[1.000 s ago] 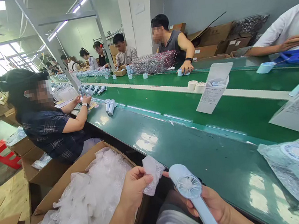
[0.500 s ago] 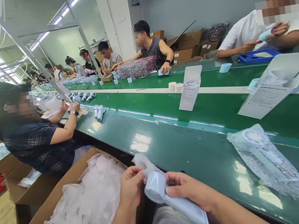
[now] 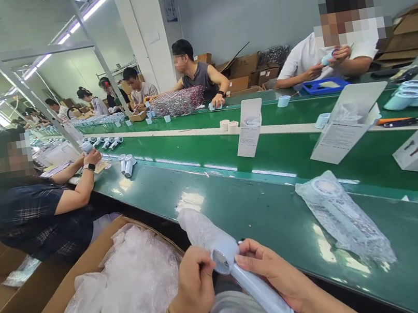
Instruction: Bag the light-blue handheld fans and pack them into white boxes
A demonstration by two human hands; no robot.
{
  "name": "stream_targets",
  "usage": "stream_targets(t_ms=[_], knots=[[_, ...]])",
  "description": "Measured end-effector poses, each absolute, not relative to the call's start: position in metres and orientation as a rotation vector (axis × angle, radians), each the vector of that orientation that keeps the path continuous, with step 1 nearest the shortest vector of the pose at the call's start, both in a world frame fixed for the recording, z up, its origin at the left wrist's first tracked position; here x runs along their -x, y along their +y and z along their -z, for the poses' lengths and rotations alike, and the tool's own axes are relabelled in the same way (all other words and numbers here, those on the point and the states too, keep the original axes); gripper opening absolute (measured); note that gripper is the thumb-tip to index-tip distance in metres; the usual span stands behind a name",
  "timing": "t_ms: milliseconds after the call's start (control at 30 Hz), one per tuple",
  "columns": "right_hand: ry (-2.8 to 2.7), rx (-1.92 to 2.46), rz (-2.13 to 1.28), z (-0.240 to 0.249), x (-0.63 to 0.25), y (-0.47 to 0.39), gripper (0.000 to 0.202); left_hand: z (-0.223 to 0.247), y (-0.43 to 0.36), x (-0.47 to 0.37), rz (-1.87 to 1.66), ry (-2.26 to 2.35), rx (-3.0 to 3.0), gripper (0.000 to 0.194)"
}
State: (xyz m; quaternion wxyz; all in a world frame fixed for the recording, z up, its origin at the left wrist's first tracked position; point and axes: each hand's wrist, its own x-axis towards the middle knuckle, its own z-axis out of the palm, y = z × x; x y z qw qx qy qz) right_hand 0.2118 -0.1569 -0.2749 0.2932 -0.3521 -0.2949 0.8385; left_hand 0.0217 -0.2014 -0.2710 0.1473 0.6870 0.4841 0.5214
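Observation:
A light blue hair dryer (image 3: 261,295) lies over my lap, its handle slanting down to the right. A translucent plastic bag (image 3: 195,224) is partly over the far end of its round head. My left hand (image 3: 197,281) is closed in a pinch on the bag's edge, beside the head's open end. My right hand (image 3: 267,268) grips the dryer where head and handle meet, thumb on top. On the bench to the right lies another hair dryer in a bubble bag (image 3: 346,219).
A carton (image 3: 124,222) heaped with clear plastic bags (image 3: 115,296) stands at my left. White boxes (image 3: 341,134) stand open along the green belt (image 3: 206,141). A co-worker (image 3: 38,197) sits close on the left; others work across the line.
The bag has been drawn further over the dryer's head and now stretches beyond it. My left hand has come nearer and lower. The view has swung slightly right.

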Motion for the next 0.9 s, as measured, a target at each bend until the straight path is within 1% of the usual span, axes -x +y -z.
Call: stream_targets(t_ms=[67,100,167,233,300,367,433,533,600,767,867,900], knots=[[-0.773,0.941,-2.241,0.272,-0.211,-0.16,0.042,0.265,-0.198,-0.031,-1.584,1.433,-1.885,0.013],[-0.753,0.947,-2.266,0.27,-0.212,-0.16,0.042,0.262,-0.197,-0.035,-1.583,1.37,-1.975,0.015],[-0.687,0.955,-2.314,0.268,-0.215,-0.159,0.045,0.256,-0.194,-0.041,-1.442,1.104,-2.316,0.021],[-0.649,0.958,-2.325,0.268,-0.219,-0.157,0.056,0.254,-0.193,-0.043,-1.247,0.939,-2.512,0.023],[-0.675,0.931,-2.338,0.272,-0.224,-0.155,0.066,0.258,-0.193,-0.042,-1.249,1.109,-2.433,0.021],[-0.718,0.894,-2.352,0.28,-0.226,-0.154,0.062,0.267,-0.196,-0.04,-1.372,1.33,-2.307,0.02],[-0.732,0.866,-2.336,0.289,-0.228,-0.153,0.056,0.277,-0.202,-0.041,-1.446,1.428,-2.319,0.024],[-0.698,0.903,-2.271,0.3,-0.227,-0.154,0.05,0.286,-0.212,-0.049,-1.445,1.438,-2.441,0.028],[-0.669,0.922,-2.224,0.304,-0.226,-0.155,0.049,0.285,-0.214,-0.056,-1.447,1.41,-2.471,0.028],[-0.569,0.951,-2.175,0.296,-0.227,-0.154,0.055,0.275,-0.201,-0.064,-1.352,1.117,-2.646,0.025],[-0.515,0.898,-2.179,0.284,-0.23,-0.154,0.063,0.279,-0.195,-0.059,-1.367,1.242,-2.653,0.028],[-0.495,0.869,-2.176,0.282,-0.229,-0.155,0.062,0.282,-0.194,-0.058,-1.385,1.337,-2.619,0.031]])
